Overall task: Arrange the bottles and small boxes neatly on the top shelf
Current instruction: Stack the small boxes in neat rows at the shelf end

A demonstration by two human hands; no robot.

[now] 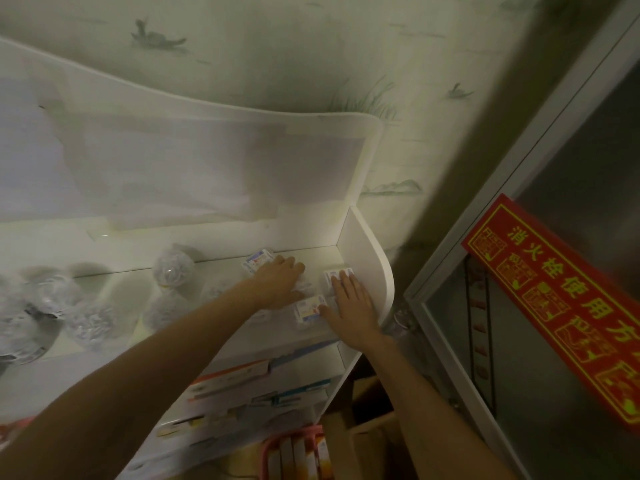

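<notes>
Both hands are on the right end of the white top shelf (221, 268). My left hand (277, 285) lies palm down beside a small white box (258, 264) near the back. My right hand (351, 303) rests with straight fingers on another small white box (337, 273) by the shelf's side wall. A third small box (310, 307) lies between the two hands, touching my right thumb. Several clear plastic bottles (173, 270) stand to the left, blurred.
The shelf's curved side panel (372, 268) closes off the right end. A lower shelf holds flat boxes (235, 379). A pink basket (298, 452) with cartons sits on the floor. A glass cabinet with a red sign (561, 306) stands to the right.
</notes>
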